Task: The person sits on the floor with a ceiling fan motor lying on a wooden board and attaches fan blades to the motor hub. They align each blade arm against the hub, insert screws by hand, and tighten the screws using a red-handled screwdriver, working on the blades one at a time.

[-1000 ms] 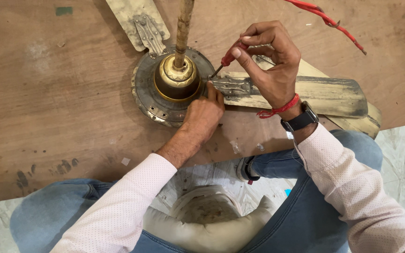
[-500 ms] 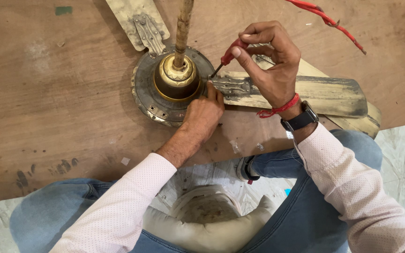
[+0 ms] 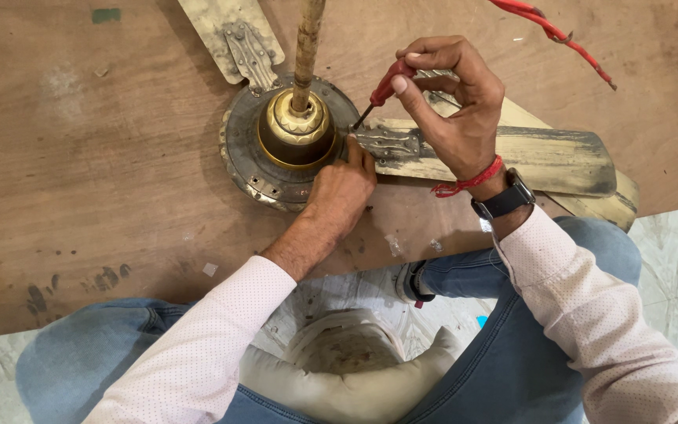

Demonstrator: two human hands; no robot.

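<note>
A red-handled screwdriver (image 3: 382, 92) is pinched in the right hand (image 3: 453, 110), its tip seemingly unmoved on the blade bracket (image 3: 388, 144) beside the fan motor (image 3: 288, 141), which stays pressed under the left hand (image 3: 344, 188), so turning continues.

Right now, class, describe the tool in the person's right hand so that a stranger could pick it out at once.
Start at the round metal fan motor lying on the brown wooden board. At its right rim, above the left hand, the right hand pinches a small screwdriver. Its red handle and thin dark shaft, angled down to the blade bracket, set it apart from the dull brass and grey parts around it.
</note>
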